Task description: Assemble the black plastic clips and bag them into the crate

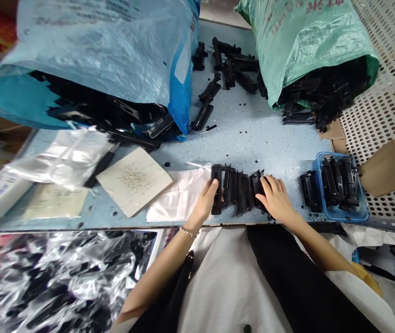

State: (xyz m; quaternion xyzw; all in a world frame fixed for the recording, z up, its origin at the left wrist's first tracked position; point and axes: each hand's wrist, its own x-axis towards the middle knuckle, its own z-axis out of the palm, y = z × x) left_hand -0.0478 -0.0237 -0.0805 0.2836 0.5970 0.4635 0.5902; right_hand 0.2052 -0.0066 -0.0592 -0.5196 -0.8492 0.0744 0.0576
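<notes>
Several long black plastic parts (239, 189) stand side by side in a row at the front edge of the blue worktop. My left hand (204, 202), with a bracelet at the wrist, is closed on the leftmost part (216, 185) of the row, thumb along its side. At the other end, my right hand (276, 198) grips the rightmost black parts (258, 185) between thumb and fingers; its fingertips are partly hidden. A white plastic bag (178, 196) lies flat beside my left hand.
A blue sack (114, 55) and a green sack (308, 41) spill black parts at the back. A blue basket (363, 215) of parts stands right. A square tile (135, 180) lies left; wrapped parts (65, 277) sit below. A perforated panel (387, 111) borders the right.
</notes>
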